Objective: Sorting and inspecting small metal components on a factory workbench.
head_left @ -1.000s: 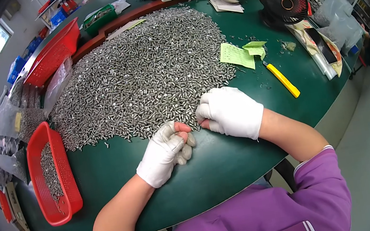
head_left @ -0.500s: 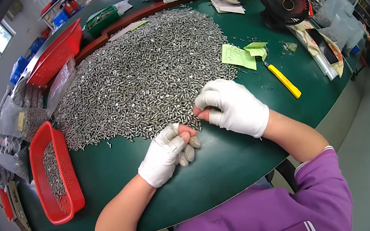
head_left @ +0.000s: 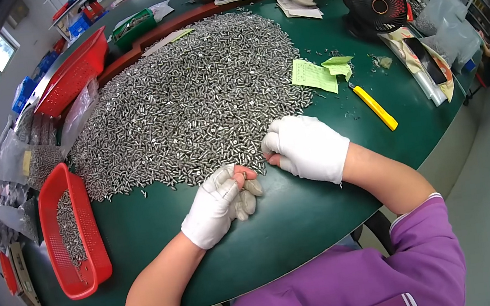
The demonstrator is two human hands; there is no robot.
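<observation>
"Covering much of the green table [head_left: 293, 227]: what?"
"A pile of small metal parts [head_left: 187, 98]; more lie in the red basket [head_left: 97, 258] at left."
"State of hands?"
"Both gloved, beside the pile's near edge. Right hand [head_left: 305, 147]: fingers curled. Left hand [head_left: 218, 204]: thumb and forefinger close together. Whether either grips a part, I cannot tell."
"Smaller?"
"Yellow knife [head_left: 374, 108], right of the pile."
</observation>
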